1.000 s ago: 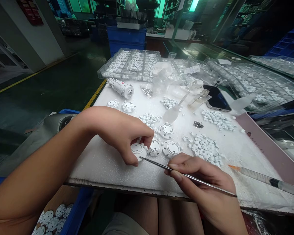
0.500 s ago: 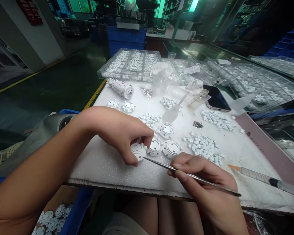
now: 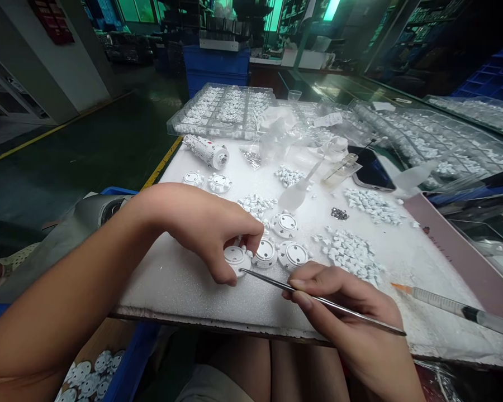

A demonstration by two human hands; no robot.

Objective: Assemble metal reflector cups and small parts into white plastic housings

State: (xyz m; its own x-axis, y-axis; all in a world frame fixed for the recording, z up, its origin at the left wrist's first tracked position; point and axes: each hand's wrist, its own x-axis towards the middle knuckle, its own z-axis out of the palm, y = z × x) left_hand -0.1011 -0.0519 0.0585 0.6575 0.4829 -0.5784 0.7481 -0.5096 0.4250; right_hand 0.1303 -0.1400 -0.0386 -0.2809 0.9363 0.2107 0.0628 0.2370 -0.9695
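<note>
Between thumb and fingers, my left hand (image 3: 212,226) grips a round white plastic disc (image 3: 236,258) at its rim, low over the foam-topped table. Pinched in my right hand (image 3: 343,304) is a thin metal tool with a pointed tip, looking like tweezers (image 3: 272,280). Its tip touches the front edge of the disc, by a small dark spot. Similar white discs with dark dots, one at the back (image 3: 285,223) and one at the right (image 3: 294,254), lie just beyond. The left fingertips are partly hidden behind the disc.
Piles of small white parts (image 3: 352,254) and a cluster of dark bits (image 3: 339,214) lie on the white foam surface (image 3: 184,285). A syringe (image 3: 452,306) points in from the right. Behind are a phone (image 3: 371,167), a white cylinder (image 3: 205,152) and a clear tray (image 3: 222,111).
My right hand has shifted slightly left, bringing the tool's tip from the disc's right edge onto its front edge. The left hand and disc stay nearly still.
</note>
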